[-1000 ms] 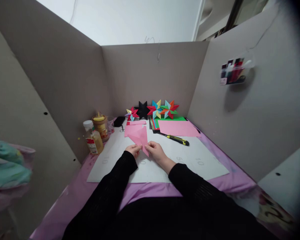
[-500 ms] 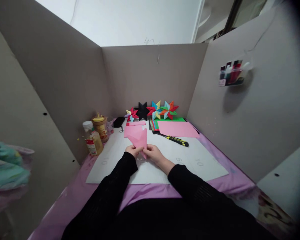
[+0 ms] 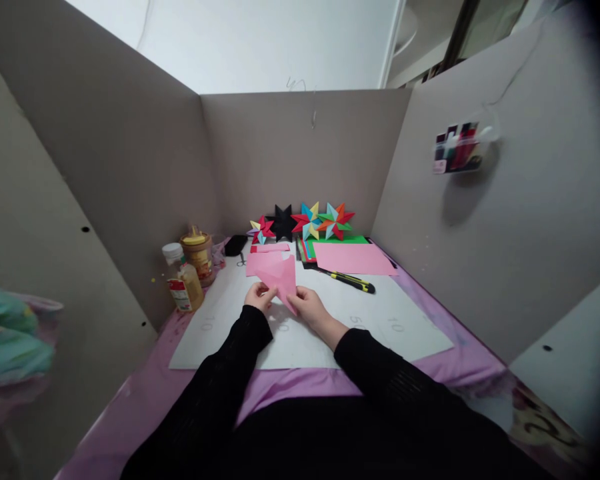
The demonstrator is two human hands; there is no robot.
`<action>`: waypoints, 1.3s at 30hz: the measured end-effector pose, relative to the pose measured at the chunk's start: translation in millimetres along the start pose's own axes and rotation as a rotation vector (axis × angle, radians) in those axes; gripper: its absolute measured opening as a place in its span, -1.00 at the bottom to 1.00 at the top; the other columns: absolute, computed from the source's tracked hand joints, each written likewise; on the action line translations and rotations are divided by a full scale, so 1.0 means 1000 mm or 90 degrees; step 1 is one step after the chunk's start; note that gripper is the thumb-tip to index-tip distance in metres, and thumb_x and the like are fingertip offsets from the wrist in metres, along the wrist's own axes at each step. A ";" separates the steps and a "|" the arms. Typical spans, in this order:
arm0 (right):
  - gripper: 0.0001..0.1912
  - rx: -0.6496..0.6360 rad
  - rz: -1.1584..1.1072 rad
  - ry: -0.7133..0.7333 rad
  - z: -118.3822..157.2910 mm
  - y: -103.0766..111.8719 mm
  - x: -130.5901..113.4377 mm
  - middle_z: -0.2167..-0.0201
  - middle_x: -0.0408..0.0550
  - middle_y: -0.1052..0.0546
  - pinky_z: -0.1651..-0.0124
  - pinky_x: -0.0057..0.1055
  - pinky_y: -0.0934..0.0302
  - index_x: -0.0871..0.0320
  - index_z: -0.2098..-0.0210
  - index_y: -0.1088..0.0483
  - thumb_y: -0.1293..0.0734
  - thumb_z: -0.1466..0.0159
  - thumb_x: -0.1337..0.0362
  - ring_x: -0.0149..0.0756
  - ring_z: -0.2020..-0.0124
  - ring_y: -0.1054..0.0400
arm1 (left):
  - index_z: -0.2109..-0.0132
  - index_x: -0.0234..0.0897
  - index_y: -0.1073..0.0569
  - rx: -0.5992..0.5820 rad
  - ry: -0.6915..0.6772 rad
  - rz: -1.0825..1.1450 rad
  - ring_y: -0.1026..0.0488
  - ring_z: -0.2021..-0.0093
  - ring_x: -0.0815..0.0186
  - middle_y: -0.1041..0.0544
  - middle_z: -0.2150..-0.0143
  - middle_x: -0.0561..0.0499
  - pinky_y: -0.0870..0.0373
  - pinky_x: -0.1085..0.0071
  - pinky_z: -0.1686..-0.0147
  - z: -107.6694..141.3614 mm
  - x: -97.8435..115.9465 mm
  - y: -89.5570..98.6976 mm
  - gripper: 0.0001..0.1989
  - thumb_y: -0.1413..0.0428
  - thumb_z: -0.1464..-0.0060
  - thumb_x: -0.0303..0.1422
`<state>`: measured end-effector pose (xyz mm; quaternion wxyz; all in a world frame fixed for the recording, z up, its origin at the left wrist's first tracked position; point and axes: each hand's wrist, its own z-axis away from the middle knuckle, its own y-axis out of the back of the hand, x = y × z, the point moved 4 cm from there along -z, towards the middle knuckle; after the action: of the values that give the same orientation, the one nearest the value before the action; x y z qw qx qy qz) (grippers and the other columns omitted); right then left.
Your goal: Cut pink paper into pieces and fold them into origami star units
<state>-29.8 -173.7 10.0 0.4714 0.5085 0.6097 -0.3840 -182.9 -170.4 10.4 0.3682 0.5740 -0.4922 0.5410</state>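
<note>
A folded sheet of pink paper (image 3: 282, 275) is held up between my hands over the white board. My left hand (image 3: 261, 297) pinches its left edge with thumb and fingers. On the other side my right hand (image 3: 306, 304) grips the paper near its lower pointed corner. Behind the folded sheet lies another pink piece of paper (image 3: 251, 265), partly covered by it. The white board (image 3: 310, 347) under my hands bears pencilled numbers.
A yellow-black utility knife (image 3: 353, 282) lies right of my hands, before a pink sheet (image 3: 355, 257) on stacked coloured paper. Folded paper stars (image 3: 283, 223) lean at the back. A glue bottle (image 3: 185, 280), a brown jar (image 3: 199, 253), scissors (image 3: 241, 259) and a black phone-like object (image 3: 236, 245) stand or lie left.
My left hand has slid a little up and left along the pink paper, away from the right hand. The paper's lower corner has shifted slightly and shows more of its face.
</note>
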 end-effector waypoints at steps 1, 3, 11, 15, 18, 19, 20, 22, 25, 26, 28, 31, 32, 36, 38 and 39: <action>-0.76 0.009 0.005 0.004 -0.001 0.001 0.001 0.64 -0.23 -0.28 0.53 -0.51 0.03 0.22 0.55 -0.31 -0.33 -0.05 0.15 -0.47 0.59 -0.09 | 0.38 -0.28 -0.34 0.025 -0.024 -0.001 -0.27 0.57 0.48 -0.40 0.42 0.08 -0.15 0.54 0.60 0.000 0.003 0.003 -0.58 -0.31 0.35 -0.15; -0.77 0.023 0.013 0.011 -0.002 0.003 0.001 0.64 -0.23 -0.28 0.52 -0.50 0.03 0.22 0.56 -0.30 -0.32 -0.06 0.16 -0.46 0.58 -0.09 | 0.38 -0.26 -0.34 0.060 -0.071 -0.016 -0.29 0.50 0.49 -0.40 0.31 0.06 -0.19 0.56 0.54 0.001 0.010 0.007 -0.62 -0.31 0.35 -0.23; -0.74 0.038 0.043 0.039 0.000 0.003 0.000 0.65 -0.23 -0.27 0.51 -0.49 0.02 0.20 0.57 -0.28 -0.31 -0.08 0.13 -0.45 0.58 -0.09 | 0.44 -0.30 -0.47 0.025 -0.116 -0.091 -0.41 0.43 0.38 -0.46 0.34 0.00 -0.33 0.47 0.43 0.012 0.016 -0.006 -0.78 -0.26 0.28 -0.27; -0.72 0.031 0.056 0.048 0.000 0.002 0.001 0.63 -0.22 -0.30 0.49 -0.49 0.00 0.20 0.55 -0.30 -0.30 -0.10 0.11 -0.43 0.56 -0.11 | 0.42 -0.29 -0.44 0.024 -0.079 -0.111 -0.39 0.50 0.33 -0.45 0.52 0.03 -0.32 0.47 0.57 0.012 0.013 -0.005 -0.74 -0.23 0.24 -0.20; -0.74 0.029 0.063 0.054 0.000 0.002 0.001 0.62 -0.21 -0.31 0.48 -0.49 -0.01 0.20 0.54 -0.30 -0.30 -0.10 0.12 -0.43 0.54 -0.12 | 0.41 -0.28 -0.44 0.051 -0.073 -0.118 -0.38 0.53 0.33 -0.44 0.54 0.05 -0.30 0.48 0.61 0.013 0.015 -0.004 -0.72 -0.22 0.23 -0.17; -0.74 0.029 0.064 0.056 0.000 0.001 0.001 0.61 -0.21 -0.30 0.48 -0.49 -0.02 0.20 0.54 -0.30 -0.30 -0.10 0.13 -0.43 0.54 -0.12 | 0.41 -0.28 -0.44 0.059 -0.074 -0.120 -0.38 0.53 0.34 -0.43 0.55 0.06 -0.30 0.48 0.60 0.014 0.015 -0.004 -0.72 -0.22 0.23 -0.17; -0.74 0.029 0.065 0.057 0.000 0.001 0.000 0.61 -0.21 -0.30 0.48 -0.49 -0.02 0.20 0.54 -0.30 -0.30 -0.10 0.13 -0.43 0.54 -0.12 | 0.42 -0.27 -0.44 0.066 -0.075 -0.123 -0.37 0.54 0.34 -0.43 0.56 0.06 -0.30 0.48 0.59 0.014 0.015 -0.004 -0.73 -0.22 0.24 -0.17; -0.74 0.026 0.066 0.058 0.001 0.000 -0.001 0.62 -0.21 -0.30 0.48 -0.49 -0.02 0.20 0.55 -0.31 -0.30 -0.10 0.13 -0.43 0.54 -0.12 | 0.46 -0.27 -0.43 0.073 -0.080 -0.129 -0.36 0.55 0.35 -0.42 0.58 0.07 -0.29 0.48 0.57 0.014 0.016 -0.004 -0.75 -0.22 0.25 -0.18; -0.73 0.022 0.061 0.057 0.002 -0.001 -0.004 0.62 -0.19 -0.32 0.49 -0.49 -0.02 0.21 0.55 -0.32 -0.31 -0.09 0.12 -0.42 0.54 -0.13 | 0.49 -0.26 -0.42 0.073 -0.087 -0.143 -0.36 0.55 0.34 -0.43 0.59 0.07 -0.28 0.46 0.52 0.014 0.018 -0.004 -0.75 -0.22 0.25 -0.18; -0.73 0.021 0.056 0.056 0.002 -0.001 -0.005 0.61 -0.18 -0.33 0.48 -0.48 -0.03 0.22 0.55 -0.33 -0.32 -0.09 0.11 -0.42 0.54 -0.14 | 0.50 -0.26 -0.42 0.070 -0.090 -0.150 -0.37 0.54 0.34 -0.43 0.58 0.07 -0.28 0.45 0.50 0.014 0.019 -0.004 -0.75 -0.22 0.24 -0.17; -0.72 0.016 0.044 0.054 0.002 -0.002 -0.007 0.58 -0.15 -0.36 0.47 -0.47 -0.05 0.23 0.52 -0.36 -0.33 -0.08 0.11 -0.41 0.53 -0.16 | 0.51 -0.26 -0.43 0.059 -0.097 -0.164 -0.37 0.52 0.33 -0.44 0.58 0.07 -0.29 0.43 0.46 0.014 0.021 -0.004 -0.76 -0.23 0.25 -0.18; -0.69 0.016 0.021 0.045 0.002 -0.003 -0.009 0.57 -0.12 -0.40 0.46 -0.45 -0.07 0.26 0.49 -0.39 -0.33 -0.09 0.08 -0.40 0.54 -0.18 | 0.51 -0.27 -0.44 0.040 -0.102 -0.178 -0.37 0.53 0.33 -0.44 0.59 0.07 -0.30 0.42 0.45 0.014 0.022 -0.005 -0.77 -0.24 0.25 -0.20; -0.68 0.019 0.014 0.041 0.002 -0.003 -0.009 0.57 -0.12 -0.40 0.47 -0.45 -0.07 0.26 0.49 -0.39 -0.33 -0.09 0.08 -0.40 0.54 -0.17 | 0.51 -0.27 -0.44 0.035 -0.101 -0.180 -0.36 0.54 0.34 -0.43 0.60 0.07 -0.29 0.43 0.46 0.014 0.022 -0.006 -0.77 -0.23 0.24 -0.19; -0.69 0.031 -0.006 0.032 0.002 -0.001 -0.008 0.57 -0.11 -0.40 0.47 -0.46 -0.08 0.26 0.50 -0.39 -0.34 -0.08 0.09 -0.40 0.54 -0.18 | 0.49 -0.28 -0.45 0.029 -0.088 -0.179 -0.31 0.58 0.37 -0.40 0.63 0.09 -0.23 0.47 0.54 0.013 0.016 -0.006 -0.73 -0.23 0.23 -0.16; -0.70 0.031 -0.015 0.032 0.001 -0.001 -0.007 0.56 -0.11 -0.41 0.46 -0.46 -0.09 0.26 0.48 -0.41 -0.35 -0.08 0.10 -0.39 0.52 -0.20 | 0.49 -0.30 -0.46 0.030 -0.082 -0.179 -0.29 0.59 0.39 -0.38 0.64 0.10 -0.20 0.49 0.55 0.011 0.013 -0.006 -0.72 -0.24 0.24 -0.15; -0.70 0.029 -0.019 0.032 0.001 0.000 -0.006 0.55 -0.11 -0.42 0.45 -0.46 -0.10 0.27 0.46 -0.41 -0.35 -0.08 0.10 -0.39 0.52 -0.20 | 0.49 -0.30 -0.47 0.031 -0.079 -0.179 -0.28 0.60 0.40 -0.38 0.64 0.11 -0.19 0.49 0.56 0.011 0.012 -0.005 -0.71 -0.24 0.25 -0.15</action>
<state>-29.8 -176.5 15.9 0.4387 0.5195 0.6198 -0.3918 -175.9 -181.4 21.6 0.3949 0.6788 -0.4152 0.4592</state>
